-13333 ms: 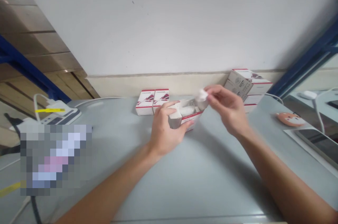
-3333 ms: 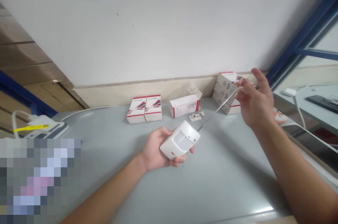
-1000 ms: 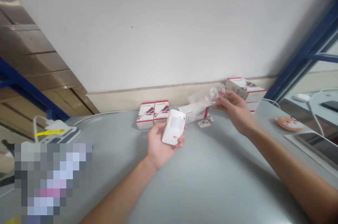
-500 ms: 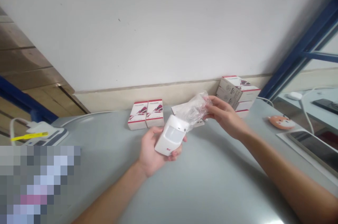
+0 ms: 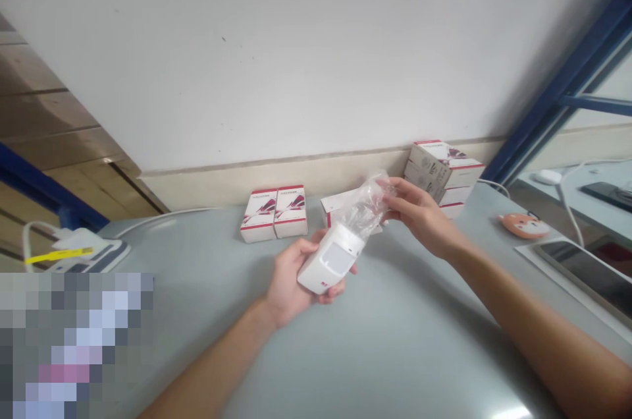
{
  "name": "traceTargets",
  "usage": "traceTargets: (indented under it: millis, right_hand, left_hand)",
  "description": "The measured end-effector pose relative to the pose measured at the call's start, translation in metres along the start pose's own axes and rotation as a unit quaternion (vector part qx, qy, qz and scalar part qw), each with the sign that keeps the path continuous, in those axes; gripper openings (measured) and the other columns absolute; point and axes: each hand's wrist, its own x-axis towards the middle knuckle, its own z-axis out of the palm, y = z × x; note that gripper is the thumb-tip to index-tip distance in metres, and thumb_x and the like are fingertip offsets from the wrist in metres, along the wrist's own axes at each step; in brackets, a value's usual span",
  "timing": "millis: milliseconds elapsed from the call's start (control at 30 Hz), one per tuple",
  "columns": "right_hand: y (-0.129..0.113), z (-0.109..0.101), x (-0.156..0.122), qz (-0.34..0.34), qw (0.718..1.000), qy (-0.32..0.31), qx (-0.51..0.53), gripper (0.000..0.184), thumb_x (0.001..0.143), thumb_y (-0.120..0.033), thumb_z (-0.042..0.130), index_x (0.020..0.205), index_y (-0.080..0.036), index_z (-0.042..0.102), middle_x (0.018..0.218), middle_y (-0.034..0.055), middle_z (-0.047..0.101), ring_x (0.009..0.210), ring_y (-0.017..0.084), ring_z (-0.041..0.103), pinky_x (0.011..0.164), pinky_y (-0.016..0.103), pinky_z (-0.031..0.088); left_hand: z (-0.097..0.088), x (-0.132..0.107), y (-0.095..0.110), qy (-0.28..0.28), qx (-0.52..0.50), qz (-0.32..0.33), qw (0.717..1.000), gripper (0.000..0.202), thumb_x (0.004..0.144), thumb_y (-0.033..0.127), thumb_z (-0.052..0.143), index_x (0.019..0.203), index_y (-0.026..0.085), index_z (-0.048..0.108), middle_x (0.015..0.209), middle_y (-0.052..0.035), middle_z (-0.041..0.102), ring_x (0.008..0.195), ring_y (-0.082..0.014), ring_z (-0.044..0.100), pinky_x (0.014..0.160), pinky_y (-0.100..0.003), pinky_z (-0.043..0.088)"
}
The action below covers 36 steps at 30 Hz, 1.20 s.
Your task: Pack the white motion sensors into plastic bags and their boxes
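My left hand (image 5: 291,280) is wrapped round a white motion sensor (image 5: 332,259) with a pale window and a small red logo near its lower end. The sensor is tilted, its upper end pointing to the right and away from me. A clear plastic bag (image 5: 368,208) touches that upper end; whether it still covers part of the sensor, I cannot tell. Pinched on the bag's far end is my right hand (image 5: 417,211). Behind the bag lies a white and red box (image 5: 338,201), partly hidden.
Two white and red boxes (image 5: 274,213) stand side by side near the wall. More such boxes (image 5: 447,175) are stacked at the back right. An orange animal-faced object (image 5: 524,226) and a dark-screened device (image 5: 587,274) lie to the right. A power strip (image 5: 93,251) sits at left.
My left hand and the sensor have shifted slightly to the right, closer to my right hand. The bag looks more bunched up at the sensor's upper end. My right hand has barely moved.
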Motion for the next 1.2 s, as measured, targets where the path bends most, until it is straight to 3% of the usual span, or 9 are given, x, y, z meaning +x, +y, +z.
traceTargets:
  millis: [200,300,367,467,533,633,733,933,1200]
  right_hand:
    - [-0.006,0.006,-0.004,-0.003,0.998,-0.032,-0.053,0.034,0.095,-0.049,0.074,0.123,-0.028,0.073,0.114,0.0053,0.074,0.093,0.022,0.069,0.086,0.040,0.059]
    - [-0.008,0.013,-0.007,-0.004,0.997,-0.050,-0.059,0.044,0.095,-0.050,0.074,0.134,-0.030,0.069,0.116,0.0069,0.073,0.098,0.025,0.070,0.088,0.043,0.061]
    - [-0.005,0.017,-0.008,0.003,0.998,-0.037,-0.043,0.061,0.095,-0.052,0.074,0.151,-0.035,0.056,0.121,0.0074,0.072,0.102,0.026,0.071,0.092,0.046,0.061]
    - [0.002,0.022,-0.010,0.033,0.999,-0.009,0.001,0.084,0.095,-0.057,0.073,0.165,-0.042,0.030,0.129,0.0069,0.069,0.105,0.026,0.073,0.100,0.050,0.060]
    - [0.005,0.026,-0.012,0.062,0.997,-0.040,0.011,0.080,0.094,-0.058,0.074,0.162,-0.038,0.036,0.127,0.0071,0.070,0.108,0.025,0.073,0.102,0.050,0.059]
    - [0.007,0.035,-0.015,0.074,0.983,-0.166,-0.022,0.051,0.095,-0.059,0.072,0.135,-0.027,0.065,0.111,0.0067,0.074,0.104,0.025,0.072,0.101,0.047,0.057]
    - [0.008,0.042,-0.018,0.042,0.972,-0.231,-0.033,0.038,0.098,-0.058,0.068,0.113,-0.023,0.072,0.101,0.0052,0.075,0.093,0.023,0.072,0.096,0.045,0.057]
    - [0.011,0.040,-0.016,0.017,0.983,-0.157,-0.091,0.040,0.090,-0.057,0.079,0.108,-0.022,0.074,0.107,0.0060,0.075,0.099,0.026,0.069,0.099,0.046,0.054]
    - [0.001,0.030,-0.014,-0.024,0.973,-0.116,-0.197,0.037,0.086,-0.055,0.082,0.102,-0.023,0.073,0.101,0.0042,0.074,0.090,0.022,0.064,0.088,0.039,0.051]
  left_hand:
    - [-0.001,0.001,0.000,-0.013,0.007,-0.006,1.000,0.042,0.095,0.044,0.050,0.129,0.021,0.053,0.099,-0.0171,0.074,0.055,-0.0187,0.060,0.051,-0.027,0.030]
    - [0.002,0.001,0.001,-0.020,0.024,-0.011,0.999,0.054,0.100,0.059,0.046,0.138,0.021,0.052,0.099,-0.0159,0.072,0.056,-0.0185,0.059,0.050,-0.026,0.029]
    - [0.003,0.000,0.001,-0.005,0.036,-0.005,0.999,0.062,0.100,0.069,0.045,0.136,0.020,0.056,0.101,-0.0155,0.071,0.056,-0.0167,0.058,0.050,-0.026,0.029]
    - [0.004,0.000,0.000,0.030,0.063,0.026,0.997,0.053,0.098,0.060,0.058,0.126,0.015,0.060,0.104,-0.0163,0.071,0.058,-0.0140,0.057,0.052,-0.027,0.031]
    - [0.004,-0.001,0.000,0.044,0.075,0.048,0.995,0.046,0.097,0.052,0.062,0.124,0.014,0.061,0.105,-0.0173,0.072,0.059,-0.0143,0.058,0.053,-0.027,0.033]
    - [0.002,0.000,-0.002,0.054,0.066,0.066,0.994,0.045,0.096,0.050,0.063,0.120,0.011,0.062,0.105,-0.0189,0.074,0.062,-0.0181,0.063,0.056,-0.029,0.039]
    - [0.000,0.003,-0.004,0.068,0.038,0.068,0.995,0.044,0.092,0.046,0.066,0.117,0.009,0.066,0.104,-0.0190,0.075,0.077,-0.0260,0.070,0.069,-0.035,0.049]
    - [-0.007,0.008,-0.008,0.099,0.116,0.120,0.981,0.039,0.096,0.045,0.072,0.126,0.020,0.068,0.117,-0.0090,0.075,0.103,-0.0247,0.068,0.092,-0.034,0.049]
    - [-0.018,0.013,-0.009,0.059,0.324,0.181,0.927,0.048,0.096,0.049,0.073,0.135,0.022,0.066,0.137,-0.0119,0.070,0.131,-0.0330,0.061,0.111,-0.043,0.046]
